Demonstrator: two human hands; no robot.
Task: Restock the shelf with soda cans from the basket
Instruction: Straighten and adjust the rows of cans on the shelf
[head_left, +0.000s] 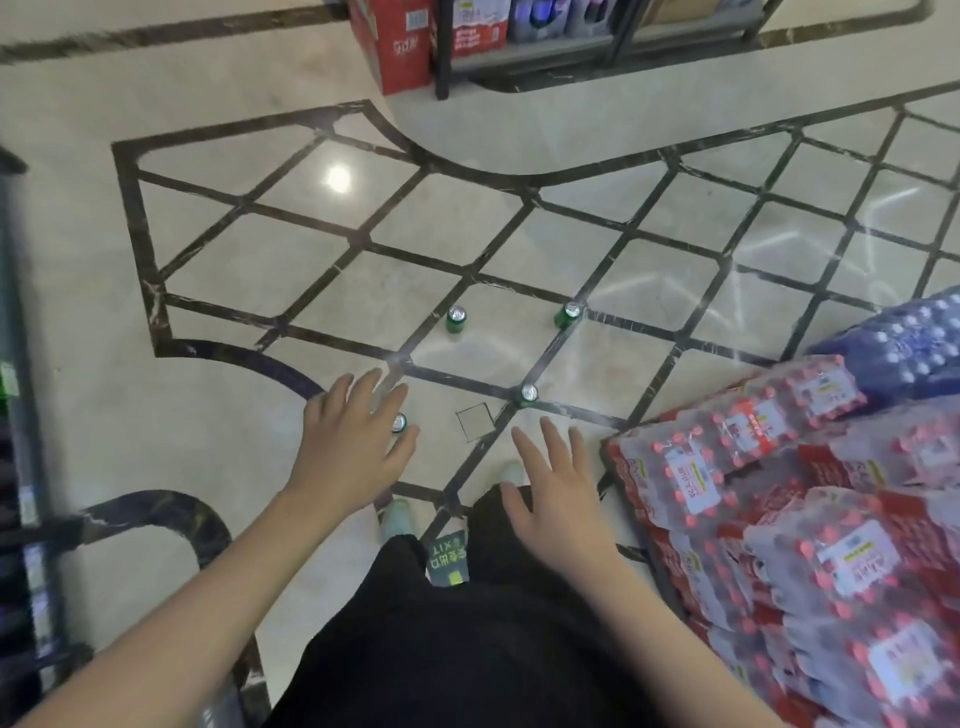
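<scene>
Both hands were released, fingers spread: the left hand hovered over one green can at lower centre, the right hand beside it. Three more cans stood loose on the floor; a careless reach or step might have toppled them rolling. The shelf sat at the top, well apart. No basket showed.

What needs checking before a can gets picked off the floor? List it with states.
1. Left hand free: ok, fingers spread, holding nothing.
2. Right hand free: ok, open.
3. Nearest green can in view: not ok, partly hidden behind the left hand.
4. Other three green cans upright: ok.
5. Basket in view: not ok, none visible.
6. Shelf space for cans: cannot tell.
</scene>
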